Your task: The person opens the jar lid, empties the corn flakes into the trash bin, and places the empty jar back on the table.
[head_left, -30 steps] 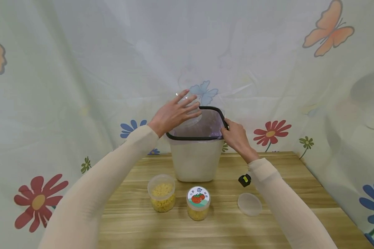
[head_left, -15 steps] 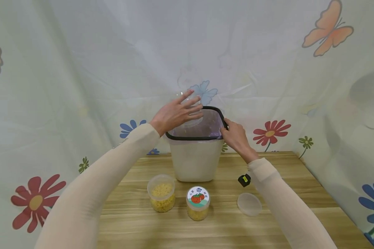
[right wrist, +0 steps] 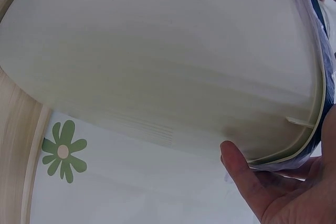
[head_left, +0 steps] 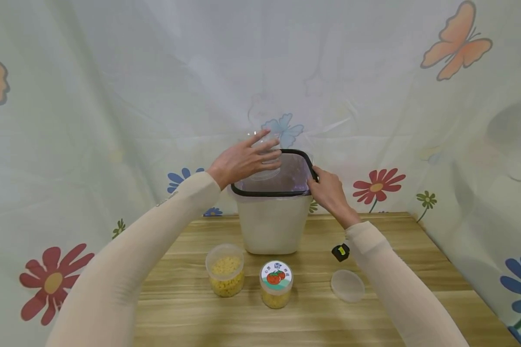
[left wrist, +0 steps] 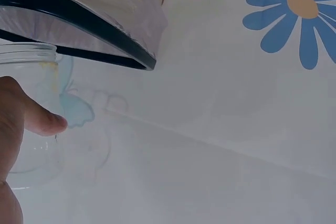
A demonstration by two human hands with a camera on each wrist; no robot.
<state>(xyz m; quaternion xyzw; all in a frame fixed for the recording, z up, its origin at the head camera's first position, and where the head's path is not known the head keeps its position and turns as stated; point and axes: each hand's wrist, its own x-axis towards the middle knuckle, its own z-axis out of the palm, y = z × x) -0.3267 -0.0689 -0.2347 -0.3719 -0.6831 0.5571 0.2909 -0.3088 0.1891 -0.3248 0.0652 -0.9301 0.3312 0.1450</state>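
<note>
My left hand (head_left: 247, 161) grips a clear jar (left wrist: 37, 150), with fingers spread over its side and the thumb wrapped round it. The jar is tipped mouth-down above the opening of a white bin (head_left: 272, 224). A little yellow residue clings near its threaded neck. My right hand (head_left: 328, 190) holds the bin's dark rim (head_left: 306, 159) at the right side, with the thumb outside. A thin translucent liner covers the inside of the bin. Much of the jar is hidden behind the left hand in the head view.
On the wooden table (head_left: 191, 323) stand an uncovered tub (head_left: 226, 277) of small yellow pieces and a jar with a tomato-picture lid (head_left: 276, 284). A translucent round lid (head_left: 347, 286) and a black tape measure (head_left: 340, 251) lie to the right. A patterned curtain (head_left: 191, 96) hangs behind.
The left hand and the jar have shifted only slightly above the bin. The right hand stays on the rim, and the things on the table have not moved.
</note>
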